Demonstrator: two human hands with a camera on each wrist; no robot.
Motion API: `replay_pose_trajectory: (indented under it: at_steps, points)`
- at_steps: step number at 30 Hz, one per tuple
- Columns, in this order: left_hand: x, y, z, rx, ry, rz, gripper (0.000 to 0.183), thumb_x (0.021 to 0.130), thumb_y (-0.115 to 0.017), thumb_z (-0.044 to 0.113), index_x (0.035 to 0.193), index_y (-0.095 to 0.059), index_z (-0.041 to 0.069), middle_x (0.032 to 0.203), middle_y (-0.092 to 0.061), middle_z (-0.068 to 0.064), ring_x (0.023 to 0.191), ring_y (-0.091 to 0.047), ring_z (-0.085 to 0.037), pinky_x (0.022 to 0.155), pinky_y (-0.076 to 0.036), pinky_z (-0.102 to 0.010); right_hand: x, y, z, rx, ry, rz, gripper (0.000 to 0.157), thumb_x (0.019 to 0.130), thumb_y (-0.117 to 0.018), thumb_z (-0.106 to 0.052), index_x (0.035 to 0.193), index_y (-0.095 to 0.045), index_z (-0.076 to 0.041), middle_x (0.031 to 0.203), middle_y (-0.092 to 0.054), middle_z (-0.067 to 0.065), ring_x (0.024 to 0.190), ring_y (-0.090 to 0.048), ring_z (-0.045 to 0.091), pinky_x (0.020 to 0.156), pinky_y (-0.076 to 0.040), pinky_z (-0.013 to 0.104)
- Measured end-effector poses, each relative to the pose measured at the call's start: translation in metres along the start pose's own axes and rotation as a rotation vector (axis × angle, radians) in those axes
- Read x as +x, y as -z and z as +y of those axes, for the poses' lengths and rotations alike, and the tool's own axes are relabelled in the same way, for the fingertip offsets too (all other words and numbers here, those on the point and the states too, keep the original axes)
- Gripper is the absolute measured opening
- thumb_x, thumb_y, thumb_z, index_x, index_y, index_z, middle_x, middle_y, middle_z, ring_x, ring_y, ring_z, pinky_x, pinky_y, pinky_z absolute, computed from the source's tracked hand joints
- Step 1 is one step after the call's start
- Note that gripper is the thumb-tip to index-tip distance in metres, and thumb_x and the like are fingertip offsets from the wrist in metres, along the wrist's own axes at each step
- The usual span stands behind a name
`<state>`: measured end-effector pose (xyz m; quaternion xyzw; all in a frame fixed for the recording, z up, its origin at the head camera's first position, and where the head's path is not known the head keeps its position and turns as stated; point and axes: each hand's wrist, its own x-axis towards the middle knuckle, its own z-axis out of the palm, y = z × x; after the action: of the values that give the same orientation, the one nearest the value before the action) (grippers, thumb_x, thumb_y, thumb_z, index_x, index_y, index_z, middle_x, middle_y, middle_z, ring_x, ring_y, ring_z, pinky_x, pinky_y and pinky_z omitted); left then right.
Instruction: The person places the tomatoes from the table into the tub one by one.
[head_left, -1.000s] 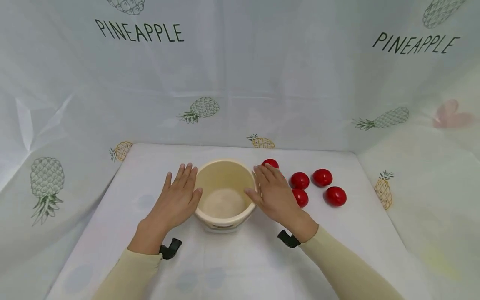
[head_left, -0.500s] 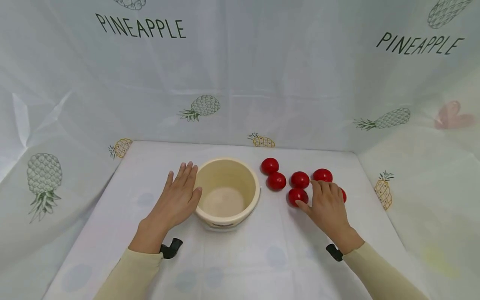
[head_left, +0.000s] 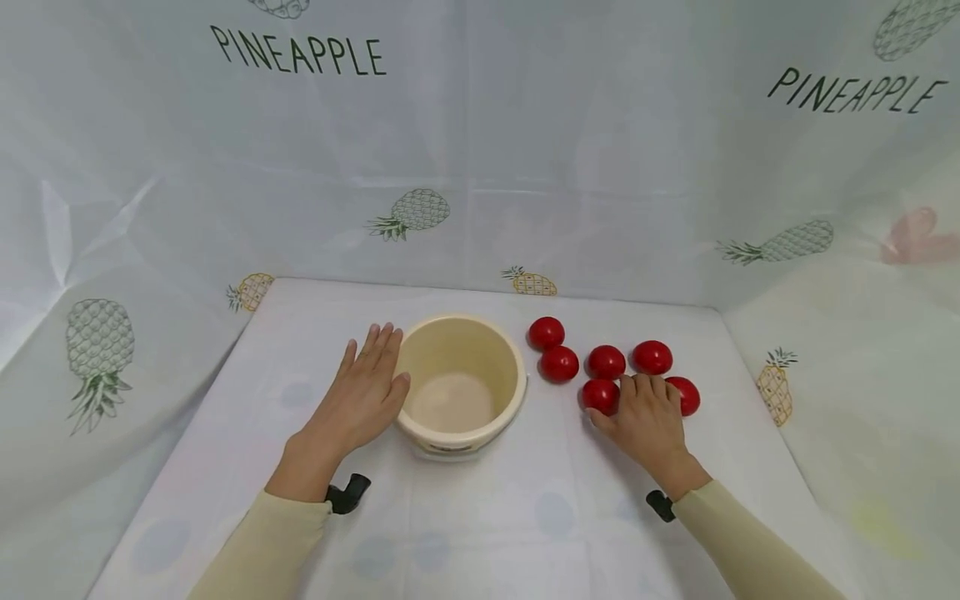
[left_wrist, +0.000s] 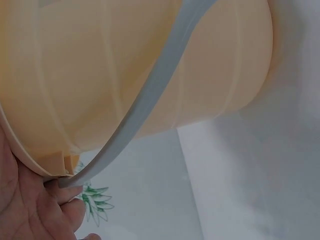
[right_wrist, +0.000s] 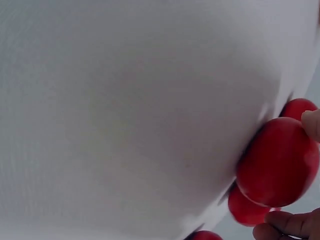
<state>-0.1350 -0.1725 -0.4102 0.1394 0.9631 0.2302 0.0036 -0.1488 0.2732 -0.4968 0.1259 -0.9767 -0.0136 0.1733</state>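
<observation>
A cream bucket (head_left: 459, 379) stands upright on the table; its grey handle (left_wrist: 135, 115) hangs across the side in the left wrist view. My left hand (head_left: 362, 392) rests against the bucket's left rim with fingers extended. Over to the right, my right hand (head_left: 647, 425) is at a glossy red egg (head_left: 600, 397), the front-left one of a group. In the right wrist view, the thumb lies on one side of this red egg (right_wrist: 277, 162) and curled fingers (right_wrist: 295, 223) on the other. The hand hides part of the egg.
Several more red eggs lie close by, including one (head_left: 684, 396) right of the right hand and another (head_left: 547, 333) near the bucket. A white pineapple-print sheet (head_left: 585, 167) rises behind the white table (head_left: 495, 533).
My right hand has moved from the bucket's right side over to the red eggs, with its thumb and fingers now around the front-left egg. My left hand stays at the bucket.
</observation>
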Motion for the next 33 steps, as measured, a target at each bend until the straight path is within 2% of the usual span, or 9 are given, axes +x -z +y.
replay_pose_trajectory:
  at_steps: [6,9,12,17,20,25,30,33]
  points:
    - [0.0,0.0,0.0,-0.013,0.002,-0.006,0.067,0.113,-0.038,0.032,0.169,-0.015,0.002,0.177,-0.011,-0.017,0.165,-0.002,-0.033,0.133,-0.001,-0.059,-0.001,-0.006,0.0,0.029,-0.064,-0.066,0.072,0.078,-0.086,-0.056,0.101,-0.059,0.006,0.096,-0.062,0.024,0.095,-0.054,0.042,0.079,-0.045,0.055]
    - [0.001,0.0,0.001,-0.014,0.003,-0.006,0.067,0.113,-0.039,0.031,0.168,-0.016,0.002,0.177,-0.011,-0.017,0.165,-0.002,-0.033,0.133,-0.001,-0.059,-0.001,-0.009,-0.001,0.069,-0.085,-0.065,0.071,0.078,-0.086,-0.054,0.105,-0.059,0.006,0.098,-0.062,0.024,0.096,-0.054,0.041,0.078,-0.044,0.054]
    - [0.001,0.0,0.001,-0.015,0.003,-0.007,0.067,0.113,-0.039,0.031,0.168,-0.016,0.002,0.177,-0.012,-0.017,0.165,-0.002,-0.033,0.133,-0.001,-0.059,0.0,-0.011,0.0,0.092,-0.072,-0.017,0.074,0.075,-0.089,-0.049,0.112,-0.056,0.006,0.103,-0.061,0.025,0.098,-0.052,0.041,0.078,-0.044,0.054]
    - [0.002,0.0,0.0,0.004,-0.001,-0.011,0.067,0.113,-0.039,0.032,0.169,-0.015,0.003,0.177,-0.012,-0.016,0.165,-0.002,-0.033,0.133,0.0,-0.059,0.01,-0.006,0.0,0.077,0.025,0.154,0.075,0.073,-0.084,-0.047,0.115,-0.055,0.007,0.106,-0.06,0.027,0.099,-0.053,0.043,0.077,-0.047,0.055]
    - [0.001,0.001,-0.001,0.023,-0.001,-0.009,0.068,0.113,-0.039,0.033,0.169,-0.014,0.002,0.177,-0.011,-0.016,0.165,-0.002,-0.033,0.132,0.0,-0.059,0.02,0.004,-0.005,0.093,0.056,0.204,0.072,0.073,-0.082,-0.046,0.114,-0.056,0.007,0.105,-0.061,0.026,0.1,-0.054,0.044,0.079,-0.047,0.057]
    - [0.0,0.001,-0.003,0.025,0.001,0.008,0.067,0.114,-0.039,0.032,0.168,-0.014,0.002,0.177,-0.012,-0.015,0.165,-0.003,-0.033,0.133,-0.001,-0.058,0.043,0.03,-0.024,0.124,0.064,0.208,0.072,0.076,-0.081,-0.046,0.117,-0.056,0.007,0.108,-0.061,0.026,0.103,-0.054,0.043,0.083,-0.046,0.058]
    - [0.001,-0.001,-0.002,0.03,-0.009,0.033,0.066,0.113,-0.04,0.03,0.168,-0.018,0.001,0.176,-0.015,-0.016,0.165,-0.007,-0.035,0.133,-0.004,-0.059,0.077,0.061,-0.051,0.166,0.102,0.223,0.071,0.081,-0.076,-0.048,0.121,-0.056,0.007,0.114,-0.061,0.026,0.108,-0.053,0.042,0.083,-0.045,0.055]
    - [0.001,0.0,-0.002,0.034,-0.008,0.034,0.065,0.113,-0.04,0.029,0.167,-0.019,0.0,0.176,-0.017,-0.017,0.165,-0.007,-0.034,0.133,-0.005,-0.06,0.098,0.078,-0.072,0.226,0.14,0.194,0.072,0.083,-0.077,-0.049,0.126,-0.055,0.004,0.119,-0.061,0.023,0.111,-0.052,0.04,0.087,-0.045,0.054]
